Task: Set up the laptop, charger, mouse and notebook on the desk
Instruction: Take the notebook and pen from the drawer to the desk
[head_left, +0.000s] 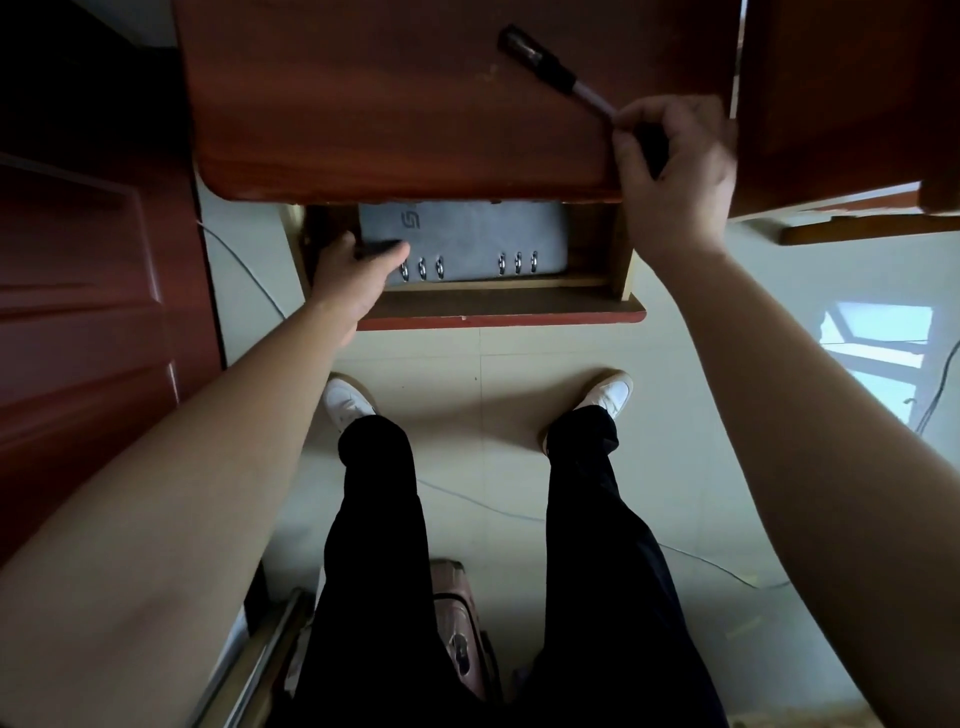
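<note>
Reddish-brown wood fills the top of the view: the surface (415, 104) stands over a pale tiled floor (509, 364), with its drawer (498, 306) pulled open beneath the front edge. Inside the drawer lies a grey ring-bound notebook (478, 234), flat, its long axis running from 9 to 3 o'clock, 6 metal rings along its near edge. The left hand (353, 275) reaches into the drawer at the notebook's 8 o'clock corner, fingers curled onto the cover, thumb side hidden, so a full grip cannot be told. It is plainly the nearer hand. The right hand (670, 166), at about 2 o'clock from the notebook, is closed on a dark object, possibly the mouse, at the surface's front edge. Beside it a dark cylindrical item (550, 65) lies slantwise on top.
</note>
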